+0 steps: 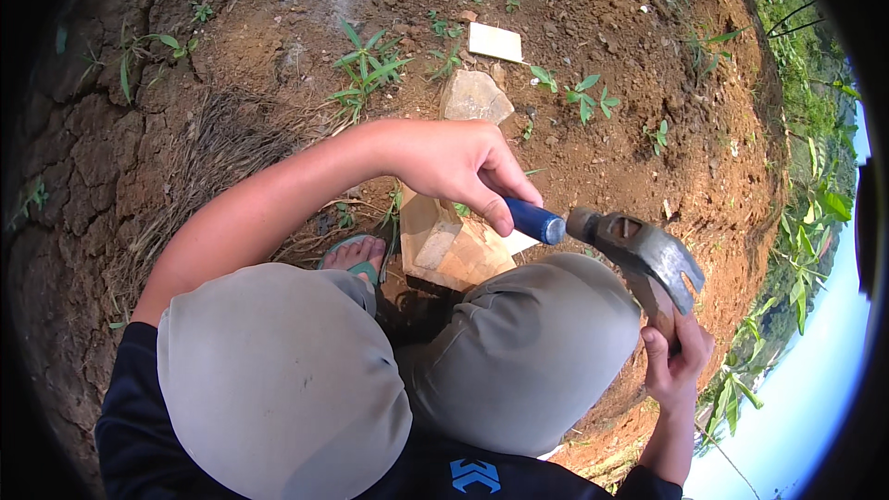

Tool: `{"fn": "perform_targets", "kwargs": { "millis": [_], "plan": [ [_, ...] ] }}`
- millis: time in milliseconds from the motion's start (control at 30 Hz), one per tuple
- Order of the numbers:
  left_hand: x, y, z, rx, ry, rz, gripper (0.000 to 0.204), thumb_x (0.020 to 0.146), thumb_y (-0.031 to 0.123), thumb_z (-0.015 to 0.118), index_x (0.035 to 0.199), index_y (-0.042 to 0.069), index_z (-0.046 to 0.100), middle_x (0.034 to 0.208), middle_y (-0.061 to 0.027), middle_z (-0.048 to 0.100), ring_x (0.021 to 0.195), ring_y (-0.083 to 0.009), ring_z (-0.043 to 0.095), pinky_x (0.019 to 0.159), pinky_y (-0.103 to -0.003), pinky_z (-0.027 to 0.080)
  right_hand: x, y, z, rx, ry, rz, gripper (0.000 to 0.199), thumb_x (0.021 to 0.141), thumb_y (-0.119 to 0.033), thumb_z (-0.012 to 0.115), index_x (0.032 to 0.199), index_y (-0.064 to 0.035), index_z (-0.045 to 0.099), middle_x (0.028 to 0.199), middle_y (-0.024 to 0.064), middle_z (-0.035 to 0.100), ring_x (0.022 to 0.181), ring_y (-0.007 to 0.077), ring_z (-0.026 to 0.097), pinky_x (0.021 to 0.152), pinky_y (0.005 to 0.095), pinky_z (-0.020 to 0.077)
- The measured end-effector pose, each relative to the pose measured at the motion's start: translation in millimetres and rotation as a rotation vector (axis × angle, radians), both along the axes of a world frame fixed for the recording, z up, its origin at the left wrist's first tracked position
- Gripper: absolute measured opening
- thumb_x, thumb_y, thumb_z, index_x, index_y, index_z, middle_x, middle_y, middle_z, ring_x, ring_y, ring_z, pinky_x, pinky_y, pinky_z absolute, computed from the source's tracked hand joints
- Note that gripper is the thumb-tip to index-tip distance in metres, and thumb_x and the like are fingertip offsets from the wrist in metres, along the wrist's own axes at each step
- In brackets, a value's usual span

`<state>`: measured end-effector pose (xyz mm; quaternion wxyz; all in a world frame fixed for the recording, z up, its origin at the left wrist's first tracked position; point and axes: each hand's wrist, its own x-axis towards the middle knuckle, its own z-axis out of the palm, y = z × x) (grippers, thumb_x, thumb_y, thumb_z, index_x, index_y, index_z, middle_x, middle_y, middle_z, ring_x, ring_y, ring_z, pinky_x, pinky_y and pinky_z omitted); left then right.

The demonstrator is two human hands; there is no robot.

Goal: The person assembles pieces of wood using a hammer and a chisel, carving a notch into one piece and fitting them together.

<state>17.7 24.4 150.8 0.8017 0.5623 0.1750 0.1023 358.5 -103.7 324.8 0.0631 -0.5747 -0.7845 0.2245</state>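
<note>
My left hand (454, 162) is closed round the blue handle (532, 219) of what looks like a chisel; its metal-capped end faces up and right, and its blade is out of sight. A claw hammer (650, 250) is in my right hand (679, 359), gripped low on its wooden handle. The hammer's striking face is close to the capped end of the blue handle; whether they touch I cannot tell. Under my left hand, between my knees and the ground, sits a pale wooden block (463, 257), partly covered by the hand and my right knee.
Beyond the block lie a flat stone (476, 96) and a small cream-coloured slab (495, 42). My left foot in a green sandal (366, 264) is beside the block. Dry grass (213, 157), weeds (369, 69) and cracked soil surround me; leafy plants (801, 268) grow at right.
</note>
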Motion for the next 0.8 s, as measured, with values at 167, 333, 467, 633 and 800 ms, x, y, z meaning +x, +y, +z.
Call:
{"fn": "perform_targets", "kwargs": {
  "millis": [167,333,467,633,800],
  "plan": [
    [0,1,3,0.015,0.054,-0.030,0.047,0.080,0.006,0.083,0.125,0.004,0.072,0.110,-0.0081,0.077,0.096,-0.0107,0.069,0.090,-0.029,0.054,-2,1,3,0.086,0.063,0.042,0.038,0.091,-0.024,0.074,0.114,0.0045,0.065,0.074,0.0135,0.068,0.060,0.0248,0.064,0.060,0.0328,0.0492],
    [-2,-3,-5,0.004,-0.024,-0.002,0.046,0.079,0.006,0.083,0.123,0.004,0.072,0.110,-0.0078,0.077,0.096,-0.0107,0.070,0.091,-0.029,0.053,9,5,-11,-0.004,0.200,-0.105,0.044,0.094,-0.033,0.070,0.113,0.0058,0.066,0.067,0.0083,0.059,0.055,0.0165,0.052,0.054,0.0290,0.0389],
    [-9,2,-1,0.013,0.064,-0.013,0.046,0.079,0.007,0.084,0.123,0.004,0.072,0.114,-0.0090,0.076,0.100,-0.0122,0.070,0.093,-0.029,0.053,-1,25,-8,-0.161,-0.005,0.035,0.040,0.092,-0.026,0.075,0.115,0.0065,0.067,0.079,0.0130,0.072,0.065,0.0195,0.069,0.059,0.0297,0.0499],
    [-10,-1,-6,0.019,0.013,0.015,0.044,0.088,0.012,0.079,0.129,0.002,0.068,0.110,-0.0070,0.077,0.096,-0.0091,0.071,0.089,-0.027,0.054,-8,15,-17,-0.003,0.217,-0.042,0.037,0.096,-0.031,0.069,0.107,0.0048,0.066,0.068,0.0030,0.059,0.056,0.0123,0.049,0.053,0.0275,0.0365],
    [-11,4,-6,0.021,0.039,0.018,0.046,0.088,0.008,0.078,0.131,0.001,0.066,0.115,-0.0080,0.075,0.102,-0.0109,0.069,0.094,-0.029,0.053,-1,17,-14,-0.064,0.215,-0.054,0.040,0.093,-0.023,0.072,0.117,0.0074,0.065,0.071,0.0108,0.065,0.056,0.0191,0.060,0.057,0.0286,0.0462]
  ]
}}
